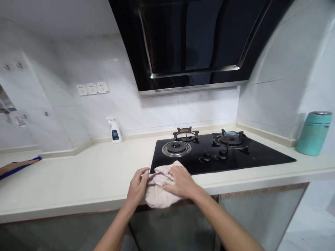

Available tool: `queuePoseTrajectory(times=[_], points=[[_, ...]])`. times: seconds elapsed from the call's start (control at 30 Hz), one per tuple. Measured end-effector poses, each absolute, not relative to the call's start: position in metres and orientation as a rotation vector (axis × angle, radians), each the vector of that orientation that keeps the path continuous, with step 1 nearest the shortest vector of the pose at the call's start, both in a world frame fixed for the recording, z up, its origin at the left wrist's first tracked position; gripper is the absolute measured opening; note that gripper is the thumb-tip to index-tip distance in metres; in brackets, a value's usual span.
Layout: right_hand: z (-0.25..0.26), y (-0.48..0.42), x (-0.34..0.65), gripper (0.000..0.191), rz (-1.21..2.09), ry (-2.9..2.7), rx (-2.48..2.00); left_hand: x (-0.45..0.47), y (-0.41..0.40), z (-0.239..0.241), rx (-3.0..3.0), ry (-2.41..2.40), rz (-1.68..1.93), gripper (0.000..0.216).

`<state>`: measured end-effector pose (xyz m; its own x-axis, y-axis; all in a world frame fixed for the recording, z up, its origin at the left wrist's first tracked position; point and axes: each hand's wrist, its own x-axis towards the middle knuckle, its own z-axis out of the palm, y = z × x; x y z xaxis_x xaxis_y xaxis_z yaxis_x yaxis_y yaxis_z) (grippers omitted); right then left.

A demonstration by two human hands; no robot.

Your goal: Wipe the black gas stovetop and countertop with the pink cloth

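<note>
While bunched between both hands: pale pink cloth (pixel 161 199), gathered into one loose mass of folds.

Location: front of the counter (pixel 78 184), just beside the front-left corner of the black glass gas hob (pixel 243 164), lower folds apparently drooping over the counter's edge.

Left grip (pixel 137 186): clenched on the cloth's left end, fingers curled over the fold.

Right grip (pixel 180 181): grasping from above, fingers curled across the top of the bunch, forearm angled in from the right.

Why held so: two-handed hold, probably keeping the bulk compact and pinned low against the counter.

Hob: two burners, two control knobs (pixel 214 155) at the centre, left pan support (pixel 185 135) set behind its burner, leaving that burner uncovered, right one seated over its burner (pixel 230 140).

Along the wall: white trigger spray bottle (pixel 114 130) upright against the backsplash, within easy reach; teal flask (pixel 313 134) tucked in the far right corner.

Far left: another person's forearm (pixel 18 167), blue sleeve, well apart at the counter's end.
</note>
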<state>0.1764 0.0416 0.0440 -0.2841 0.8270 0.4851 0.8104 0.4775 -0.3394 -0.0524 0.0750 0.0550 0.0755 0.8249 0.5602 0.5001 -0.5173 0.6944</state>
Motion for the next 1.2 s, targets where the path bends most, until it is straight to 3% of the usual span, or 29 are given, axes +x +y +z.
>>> queuePoseTrajectory(times=[0.2,0.47,0.6,0.77,0.93,1.03,1.13,1.2], points=[[0.041,0.016,0.268,0.03,-0.081,-1.951,-1.608,-0.059,0.097,0.056,2.119,1.4,1.312,0.046],[0.036,-0.023,0.393,0.027,-0.224,-1.585,-2.006,-0.057,0.102,0.047,2.259,1.408,1.189,0.042],[0.029,-0.034,0.421,0.034,-0.332,-1.394,-2.177,-0.052,0.098,0.045,2.327,1.404,1.189,0.041],[0.016,-0.032,0.371,0.034,-0.532,-1.38,-2.223,-0.045,0.091,0.048,2.444,1.392,1.155,0.04],[0.003,-0.018,0.251,0.028,-0.535,-1.532,-1.819,-0.044,0.087,0.049,2.441,1.379,1.2,0.042],[-0.008,-0.013,0.193,0.036,-0.54,-1.591,-1.489,-0.048,0.088,0.047,2.404,1.363,1.215,0.042],[-0.023,-0.014,0.17,0.049,-0.591,-1.634,-1.236,-0.051,0.091,0.046,2.368,1.365,1.174,0.043],[-0.032,-0.016,0.175,0.045,-0.637,-1.669,-1.162,-0.052,0.091,0.046,2.348,1.372,1.167,0.044]])
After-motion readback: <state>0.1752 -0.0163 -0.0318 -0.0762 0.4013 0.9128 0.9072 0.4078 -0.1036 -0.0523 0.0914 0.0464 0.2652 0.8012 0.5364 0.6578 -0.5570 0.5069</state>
